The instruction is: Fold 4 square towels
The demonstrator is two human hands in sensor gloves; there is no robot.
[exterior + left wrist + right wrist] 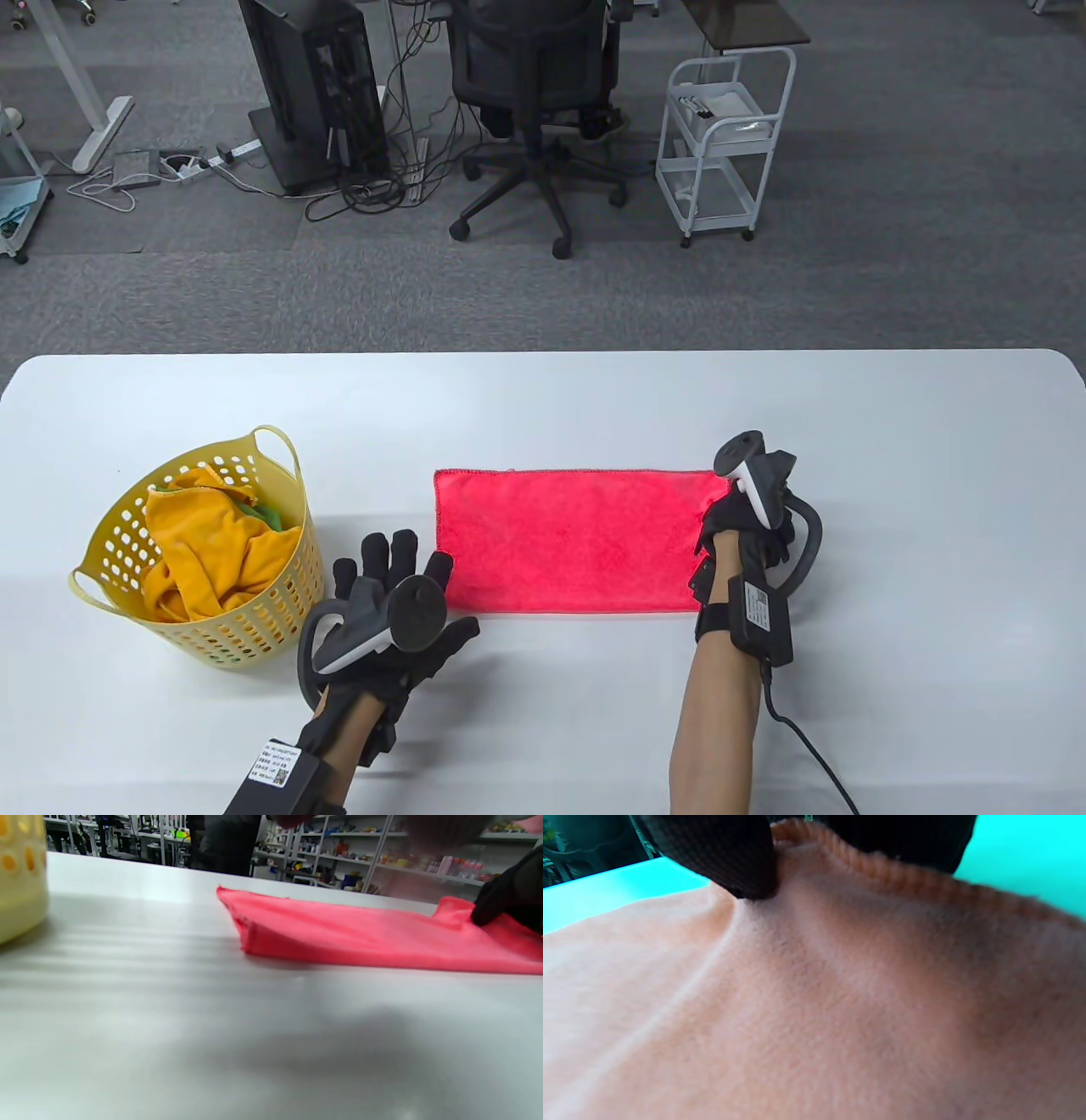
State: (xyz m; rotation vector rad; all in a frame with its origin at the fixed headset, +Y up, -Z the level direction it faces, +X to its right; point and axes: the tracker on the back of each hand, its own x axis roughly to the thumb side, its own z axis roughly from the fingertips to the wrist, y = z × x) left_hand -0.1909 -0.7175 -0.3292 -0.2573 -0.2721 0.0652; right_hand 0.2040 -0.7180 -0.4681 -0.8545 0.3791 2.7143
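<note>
A red towel lies flat near the middle of the white table, folded in half into a long strip. Its long sides run 9 to 3 o'clock.

The right hand is at the towel's 3 o'clock end. In the right wrist view its fingers pinch the stitched edge of the cloth and lift it up a bit. So the R hand is closed on the towel's end.

The left hand is at the towel's 9 o'clock end, near the 7 o'clock corner. Its fingers are spread wide apart and it holds nothing. One fingertip is right at the towel's edge, but I can't tell if it touches. In the left wrist view the towel lies on the table w/ the R hand's dark fingers on its far end.

A yellow basket w/ holes sits at 9 o'clock of the towel, just beside the L hand. Inside is an orange towel, all bunched up, and a bit of something green peeks out.
</note>
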